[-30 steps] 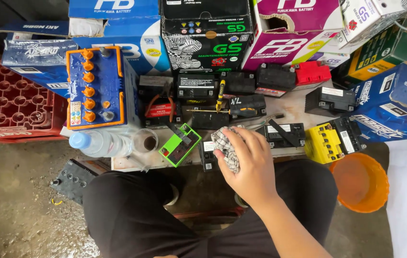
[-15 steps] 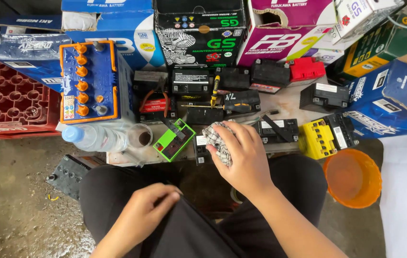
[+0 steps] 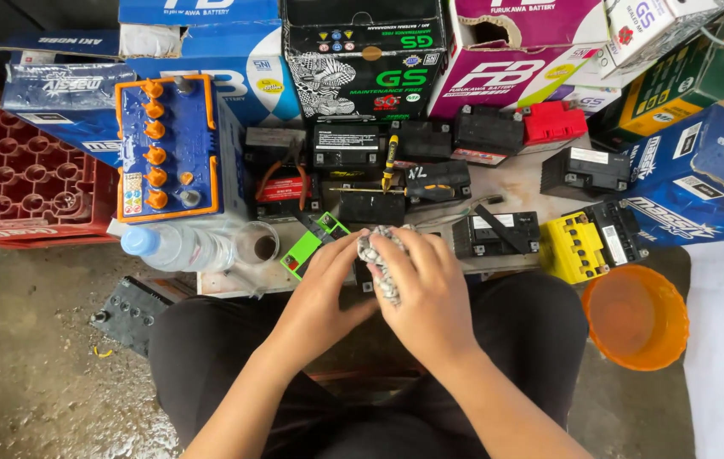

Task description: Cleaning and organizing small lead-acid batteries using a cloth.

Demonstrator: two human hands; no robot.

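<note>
- Rag (image 3: 381, 265): patterned grey-and-white cloth, bunched, lying at the near edge of the bench (image 3: 523, 183); the landmark for all places below.
- Right hand (image 3: 430, 289): laid over the rag's right side, fingers curled and pressed onto it.
- Left hand (image 3: 324, 285): touching the rag's left side, fingers bent and held together against it.
- Green battery (image 3: 307, 248): just left of the rag, partly under the left hand.
- Cup (image 3: 257, 242) and bottle (image 3: 177, 246): farther left of the rag; the bottle lies on its side.
- Blue battery (image 3: 171, 149): left and beyond the rag, with orange caps.
- Screwdriver (image 3: 389, 161): beyond the rag, among black batteries.
- Yellow battery (image 3: 574, 246): right of the rag.
- Orange bowl (image 3: 634, 316): farther right, on the floor.
- Red crate (image 3: 18, 174): far left of the rag.
</note>
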